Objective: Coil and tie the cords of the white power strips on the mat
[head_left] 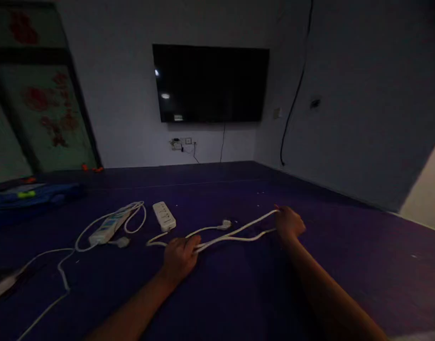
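Note:
A white power cord (235, 236) runs in several strands between my two hands, low over the purple floor. My left hand (180, 257) is closed around the strands at their left end. At the right end, my right hand (289, 222) grips the looped part of the cord. Just beyond my left hand lies a small white power strip (164, 216), with cord leading from its near end toward that hand. A white plug (225, 225) rests on the floor between my hands, slightly farther away, on its own length of cord.
Left of the hands lies a second white power strip (110, 226) with looped cord and a plug (123, 242). More white cord (63, 274) trails toward the lower left. A blue cloth bundle (36, 195) sits at far left. The purple floor (345, 246) reaches a wall with a television (212, 84).

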{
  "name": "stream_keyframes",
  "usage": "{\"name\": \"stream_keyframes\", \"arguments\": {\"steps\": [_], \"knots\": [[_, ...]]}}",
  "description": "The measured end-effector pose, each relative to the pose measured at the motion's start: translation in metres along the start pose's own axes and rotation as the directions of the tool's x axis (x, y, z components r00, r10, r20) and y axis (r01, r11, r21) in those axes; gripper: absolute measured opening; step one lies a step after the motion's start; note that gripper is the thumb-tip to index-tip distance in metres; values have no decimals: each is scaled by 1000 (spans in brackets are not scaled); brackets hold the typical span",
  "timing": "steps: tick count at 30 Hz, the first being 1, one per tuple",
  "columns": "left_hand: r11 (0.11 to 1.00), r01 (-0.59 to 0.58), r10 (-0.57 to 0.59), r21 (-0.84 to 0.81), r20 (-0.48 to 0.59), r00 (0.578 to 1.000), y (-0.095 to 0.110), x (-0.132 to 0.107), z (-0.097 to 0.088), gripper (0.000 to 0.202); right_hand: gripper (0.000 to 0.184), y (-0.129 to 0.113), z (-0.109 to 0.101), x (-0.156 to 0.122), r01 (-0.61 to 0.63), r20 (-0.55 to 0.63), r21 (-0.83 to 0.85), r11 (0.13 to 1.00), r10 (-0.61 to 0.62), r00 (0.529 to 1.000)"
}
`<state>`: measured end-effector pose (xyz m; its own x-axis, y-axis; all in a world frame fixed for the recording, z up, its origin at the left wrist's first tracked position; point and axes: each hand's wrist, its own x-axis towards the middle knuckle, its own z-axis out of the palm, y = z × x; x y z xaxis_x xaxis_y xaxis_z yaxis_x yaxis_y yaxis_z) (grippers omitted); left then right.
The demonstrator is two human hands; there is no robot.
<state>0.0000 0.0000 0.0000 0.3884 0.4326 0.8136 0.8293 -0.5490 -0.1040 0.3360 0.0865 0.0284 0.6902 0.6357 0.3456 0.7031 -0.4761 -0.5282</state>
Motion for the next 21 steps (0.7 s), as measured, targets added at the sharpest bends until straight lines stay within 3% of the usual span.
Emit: {"name": "stream_keyframes", "arguments": {"steps": [7, 17, 21], "knots": [[999, -44, 45, -19, 54, 998, 3, 1, -3, 33, 37, 15, 0, 13, -110, -27, 29, 994, 111, 994], [998, -8, 12, -70, 60, 998, -2, 2, -3, 28, 31, 11, 17, 10, 29, 39, 10, 1000, -29, 999], [997, 2, 6, -76, 112, 994, -1, -1, 0, 32, 33, 15, 23, 14, 10, 52, 74, 997, -14, 999]]}}
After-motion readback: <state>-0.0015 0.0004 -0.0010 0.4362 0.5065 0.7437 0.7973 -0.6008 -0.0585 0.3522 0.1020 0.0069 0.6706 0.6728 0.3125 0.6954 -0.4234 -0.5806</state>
